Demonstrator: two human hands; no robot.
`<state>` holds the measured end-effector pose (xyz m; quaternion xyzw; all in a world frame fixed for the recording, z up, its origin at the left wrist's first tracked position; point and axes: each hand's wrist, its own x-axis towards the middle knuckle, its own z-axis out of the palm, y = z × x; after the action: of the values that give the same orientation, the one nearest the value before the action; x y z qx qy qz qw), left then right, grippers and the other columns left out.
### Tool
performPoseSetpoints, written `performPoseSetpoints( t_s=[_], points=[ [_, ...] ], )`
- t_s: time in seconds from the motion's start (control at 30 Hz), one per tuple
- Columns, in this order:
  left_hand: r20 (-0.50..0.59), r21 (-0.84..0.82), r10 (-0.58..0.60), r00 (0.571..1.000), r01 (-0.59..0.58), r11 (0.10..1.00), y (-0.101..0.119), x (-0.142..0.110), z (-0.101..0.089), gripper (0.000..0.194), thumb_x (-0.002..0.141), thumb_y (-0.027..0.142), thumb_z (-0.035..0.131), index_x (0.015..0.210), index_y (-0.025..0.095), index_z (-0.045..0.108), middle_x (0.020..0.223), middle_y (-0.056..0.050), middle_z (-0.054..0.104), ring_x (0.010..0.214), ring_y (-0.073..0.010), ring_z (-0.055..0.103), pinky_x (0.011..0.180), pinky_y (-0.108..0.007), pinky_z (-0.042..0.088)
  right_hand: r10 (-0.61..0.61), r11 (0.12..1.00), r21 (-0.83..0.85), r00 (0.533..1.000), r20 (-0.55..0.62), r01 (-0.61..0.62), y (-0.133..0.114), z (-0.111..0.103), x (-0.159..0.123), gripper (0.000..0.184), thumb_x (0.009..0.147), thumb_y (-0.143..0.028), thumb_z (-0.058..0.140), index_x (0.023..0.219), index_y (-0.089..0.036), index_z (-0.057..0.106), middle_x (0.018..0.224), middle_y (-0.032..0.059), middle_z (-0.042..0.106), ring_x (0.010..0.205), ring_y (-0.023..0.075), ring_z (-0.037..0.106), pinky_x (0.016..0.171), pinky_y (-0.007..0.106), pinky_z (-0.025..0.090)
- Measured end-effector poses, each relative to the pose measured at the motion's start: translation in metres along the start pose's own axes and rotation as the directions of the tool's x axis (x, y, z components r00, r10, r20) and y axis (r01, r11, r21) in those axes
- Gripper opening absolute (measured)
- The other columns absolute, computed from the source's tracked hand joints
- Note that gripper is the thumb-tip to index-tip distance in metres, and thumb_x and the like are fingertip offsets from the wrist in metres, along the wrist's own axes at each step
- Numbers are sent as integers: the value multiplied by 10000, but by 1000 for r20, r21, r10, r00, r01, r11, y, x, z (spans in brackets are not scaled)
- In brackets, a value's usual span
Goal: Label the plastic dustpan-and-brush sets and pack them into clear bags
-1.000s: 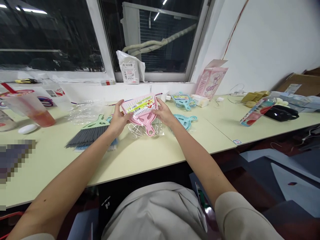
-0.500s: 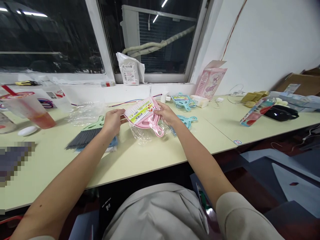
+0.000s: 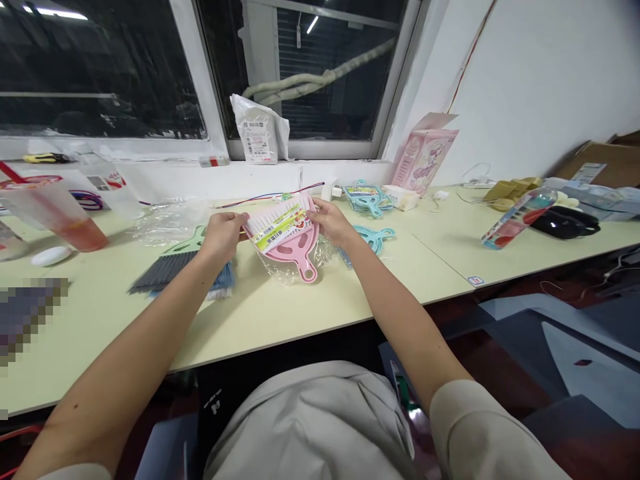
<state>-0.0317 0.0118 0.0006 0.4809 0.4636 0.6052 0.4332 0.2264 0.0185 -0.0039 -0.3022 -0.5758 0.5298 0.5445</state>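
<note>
Between my two hands is a pink brush and dustpan set, raised over the table with its handle toward me. White bristles and a yellow-green printed label show on its upper side. My left hand pinches its left edge, and my right hand grips the upper right edge. Clear plastic wrapping hangs beneath the set. A green-handled brush with dark bristles lies just left of my left hand, over some blue bristles. Beyond my right wrist lies a light-blue set, partly hidden by my arm.
More light-blue brush sets lie near the wall. Crumpled clear plastic is at the back left, beside a cup with a red drink and a white mouse. A pink box and a leaning bottle stand to the right.
The pink set has turned slightly, so its handle swings left and points more straight toward me. Both hands keep their hold. The view has shifted slightly.
</note>
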Motion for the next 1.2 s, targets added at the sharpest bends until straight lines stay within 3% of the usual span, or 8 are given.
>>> performPoseSetpoints(
  t_s=[0.13, 0.3, 0.47, 0.57, 0.7, 0.87, 1.07, 1.2],
  points=[
    [-21, -84, -16, 1000, 14, 996, -5, -7, 8, 142, 821, 258, 707, 763, 150, 636, 721, -83, 678, 788, -262, 728, 738, -417, 632, -1, 1000, 1, 991, -133, 1, 8, 4, 7, 426, 720, -349, 841, 1093, -223, 678, 949, 32, 776, 948, 259, 748, 894, 416, 623],
    [109, -142, -53, 993, 68, 987, -1, -15, 12, 300, 892, 407, 731, 1050, 167, 644, 859, -72, 694, 776, -223, 735, 763, -426, 637, 38, 999, 32, 948, -316, -29, 18, 0, 15, 379, 742, -329, 810, 1074, -215, 670, 883, 28, 763, 915, 256, 749, 885, 427, 615],
    [231, -36, -41, 972, 50, 998, -2, -18, 11, 721, 732, 135, 841, 1377, 246, 536, 907, -29, 658, 744, -180, 704, 731, -382, 634, -31, 999, 14, 948, -316, 37, 24, -5, 21, 457, 775, -504, 796, 1120, -224, 687, 1000, 51, 778, 1035, 262, 738, 942, 432, 595],
    [214, 18, 13, 977, -18, 1000, -8, -15, 9, 640, 732, 169, 822, 1318, 233, 572, 938, -38, 662, 755, -176, 689, 668, -342, 620, -81, 996, 21, 950, -300, 92, 26, -8, 23, 444, 794, -540, 770, 1089, -212, 716, 1067, 67, 779, 1148, 271, 705, 1028, 436, 557],
    [194, 41, 76, 978, -85, 996, -9, -14, 8, 497, 750, 266, 803, 1208, 218, 616, 932, -40, 667, 773, -186, 683, 633, -325, 604, -121, 993, -29, 937, -329, 118, 26, -11, 22, 309, 832, -464, 726, 1003, -208, 753, 1066, 58, 777, 1177, 266, 682, 1045, 420, 544],
    [182, 74, 95, 979, -110, 991, -6, -17, 9, 494, 738, 279, 791, 1199, 225, 625, 841, -1, 601, 741, -172, 654, 594, -286, 572, -118, 989, -132, 921, -371, 74, 24, -10, 19, 189, 838, -379, 697, 903, -209, 749, 919, 34, 758, 1026, 250, 701, 922, 388, 580],
    [156, 106, 116, 981, -133, 985, -7, -16, 9, 425, 739, 281, 764, 1139, 217, 635, 762, 26, 540, 664, -151, 597, 566, -279, 551, -25, 1000, -1, 943, -332, 27, 18, -7, 16, 108, 884, -279, 649, 909, -196, 713, 832, 36, 748, 854, 210, 735, 804, 342, 587],
    [158, 110, 108, 982, -126, 986, -6, -16, 9, 414, 730, 299, 764, 1109, 208, 624, 758, 22, 570, 670, -157, 601, 565, -278, 547, -30, 1000, -10, 961, -277, 28, 15, -10, 14, 124, 899, -311, 670, 940, -201, 710, 862, 37, 751, 843, 200, 743, 784, 325, 588]
  ],
)
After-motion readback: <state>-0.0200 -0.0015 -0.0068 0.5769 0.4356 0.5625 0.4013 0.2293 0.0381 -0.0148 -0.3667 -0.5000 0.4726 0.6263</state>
